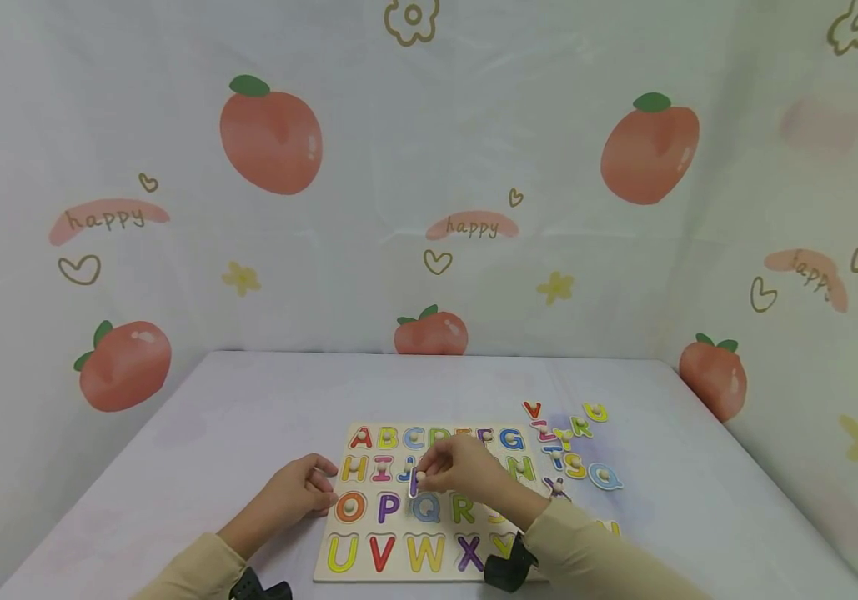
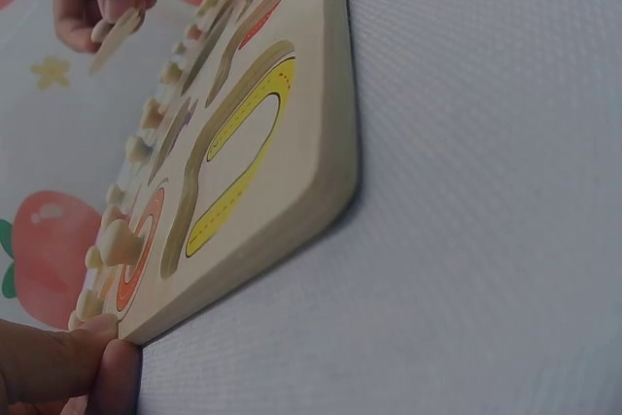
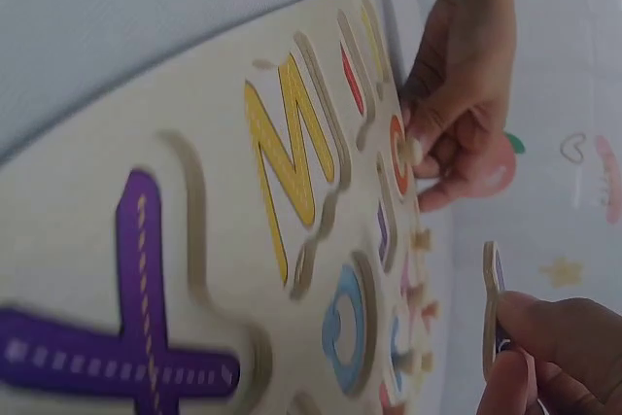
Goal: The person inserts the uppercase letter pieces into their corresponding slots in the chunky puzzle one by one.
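a purple letter [image 1: 413, 485] is pinched between fingertips [image 3: 525, 313] of the right hand [image 1: 466, 473]

Pale fruit-printed walls [image 1: 368, 158] stand behind and beside a white tabletop [image 1: 263, 400].

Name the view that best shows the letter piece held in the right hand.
Head view: the letter piece shows its purple face there, though the right hand partly covers it. The left wrist view shows it nearly edge-on, as pale wood; the right wrist view, its wooden edge and a purple sliver.
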Motion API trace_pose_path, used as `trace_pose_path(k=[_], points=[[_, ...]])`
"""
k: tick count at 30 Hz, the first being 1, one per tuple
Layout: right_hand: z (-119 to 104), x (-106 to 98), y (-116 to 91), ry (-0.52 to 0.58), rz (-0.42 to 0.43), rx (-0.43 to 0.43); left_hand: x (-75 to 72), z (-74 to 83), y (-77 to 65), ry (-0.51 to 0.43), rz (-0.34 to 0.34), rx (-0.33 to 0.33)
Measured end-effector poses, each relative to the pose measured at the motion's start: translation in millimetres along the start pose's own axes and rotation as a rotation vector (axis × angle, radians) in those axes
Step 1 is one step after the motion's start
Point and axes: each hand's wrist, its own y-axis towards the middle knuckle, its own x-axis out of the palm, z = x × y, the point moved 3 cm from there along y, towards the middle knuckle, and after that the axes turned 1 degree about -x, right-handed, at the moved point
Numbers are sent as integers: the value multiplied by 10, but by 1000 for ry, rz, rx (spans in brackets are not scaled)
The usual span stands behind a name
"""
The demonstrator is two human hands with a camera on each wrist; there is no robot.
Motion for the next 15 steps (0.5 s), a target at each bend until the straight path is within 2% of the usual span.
trace_pose_path(k=[8,15], points=[[-89,267,87,13,-48,33,-6,-6,-3,-14,-5,0],[-106,407,130,-15,-52,31,-7,12,-17,-2,0,-7]])
